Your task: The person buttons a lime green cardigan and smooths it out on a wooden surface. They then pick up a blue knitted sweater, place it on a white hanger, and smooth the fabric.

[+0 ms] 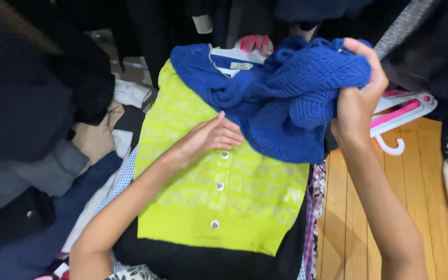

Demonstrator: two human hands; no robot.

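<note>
Blue knit top [281, 103] bunched, collar pointing away.

Bunched blue knit sweater [286, 98], partly lifted

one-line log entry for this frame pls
left hand: flat on lime-green cardigan | right hand: gripping bunched blue knit sweater | pink-and-white hangers: on wooden floor
</note>
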